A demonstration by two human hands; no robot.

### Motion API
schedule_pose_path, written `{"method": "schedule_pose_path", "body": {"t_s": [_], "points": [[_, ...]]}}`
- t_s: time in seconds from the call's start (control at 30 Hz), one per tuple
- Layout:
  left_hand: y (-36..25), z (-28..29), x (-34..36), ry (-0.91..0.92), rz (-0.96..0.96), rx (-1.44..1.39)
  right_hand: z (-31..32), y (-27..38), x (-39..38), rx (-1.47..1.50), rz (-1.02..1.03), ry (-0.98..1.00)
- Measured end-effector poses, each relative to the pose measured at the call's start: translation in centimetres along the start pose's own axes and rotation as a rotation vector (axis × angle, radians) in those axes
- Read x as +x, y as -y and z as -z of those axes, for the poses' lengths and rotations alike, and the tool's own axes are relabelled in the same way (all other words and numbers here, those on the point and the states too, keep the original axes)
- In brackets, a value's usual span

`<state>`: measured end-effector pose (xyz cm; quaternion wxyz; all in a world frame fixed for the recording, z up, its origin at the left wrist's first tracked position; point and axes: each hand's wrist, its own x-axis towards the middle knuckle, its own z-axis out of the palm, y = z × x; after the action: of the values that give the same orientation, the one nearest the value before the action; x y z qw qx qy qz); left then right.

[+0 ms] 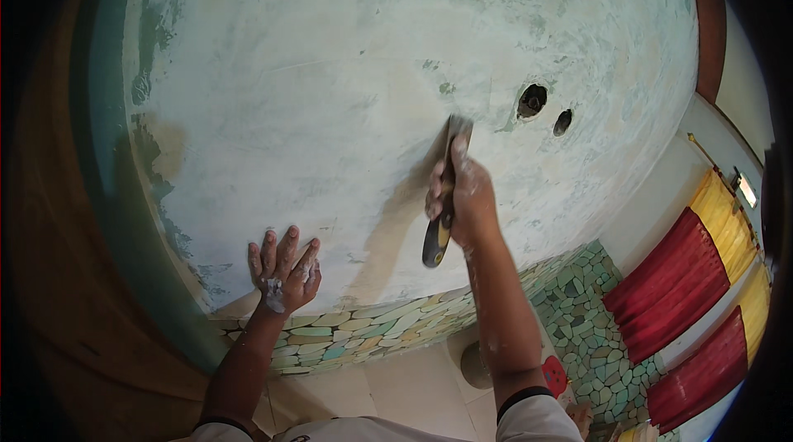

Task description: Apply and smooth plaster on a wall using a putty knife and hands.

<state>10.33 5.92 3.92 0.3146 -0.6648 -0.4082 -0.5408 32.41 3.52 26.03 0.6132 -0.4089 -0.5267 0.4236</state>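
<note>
Basically, R hand point(471, 198), just right of ctr, has fingers wrapped round the handle of a scraper point(439, 235), no slack visible. Tool's nr mid-frame, blade pointing up toward the whitish, patchy wall point(314, 128), butt end hanging below the fist. Blade edge is soft, so can't tell if it's touching. Thumb lies up along the tool toward the blade, prob. for control + pressure.

L hand point(285, 273), lower left, holds nothing: fingers spread, palm toward the wall. Looks like it's resting there, prob. to brace the body while the other arm works, tho contact isn't 100% clear. White smears on both hands, likely the same stuff as on the wall.

Two dark holes, a bigger one point(533, 101) & a smaller one point(563, 122), sit up & right of the blade; maybe left uncoated on purpose, e.g. for fittings. Stone-pattern band point(330, 335) runs under the coated area.

Re labels: no legible writing on the handle or wall; small dark mark point(303, 438) on the shirt point(363, 432), bottom edge, too small/cut off to make out.
</note>
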Motion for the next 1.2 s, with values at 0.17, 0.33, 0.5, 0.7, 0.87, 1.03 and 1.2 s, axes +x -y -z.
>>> {"method": "schedule_pose_path", "body": {"t_s": [0.17, 0.33, 0.5, 0.7, 0.87, 1.03, 1.2], "points": [[0.5, 0.2, -0.3, -0.007, 0.006, 0.009, -0.2, -2.5, -1.2, -0.014, -0.045, -0.006], [0.5, 0.1, -0.3, -0.006, -0.055, 0.021, 0.1, -9.7, -5.3, 0.014, -0.250, 0.006], [0.6, 0.1, -0.4, -0.013, -0.059, 0.024, -0.9, -5.5, -2.6, -0.087, -0.015, 0.003], [0.4, -0.3, -0.3, -0.006, -0.055, 0.012, -2.1, 3.5, 1.6, 0.004, 0.090, 0.018], [0.8, 0.0, -0.5, -0.002, -0.051, 0.018, -1.9, -2.7, -1.2, -0.128, -0.020, -0.030], [0.4, -0.1, -0.3, -0.007, -0.051, 0.002, -1.0, -11.7, -6.3, -0.112, -0.249, 0.018], [0.5, -0.1, -0.2, -0.006, -0.057, 0.008, -1.2, -13.1, -7.5, -0.132, -0.260, 0.004]]}}
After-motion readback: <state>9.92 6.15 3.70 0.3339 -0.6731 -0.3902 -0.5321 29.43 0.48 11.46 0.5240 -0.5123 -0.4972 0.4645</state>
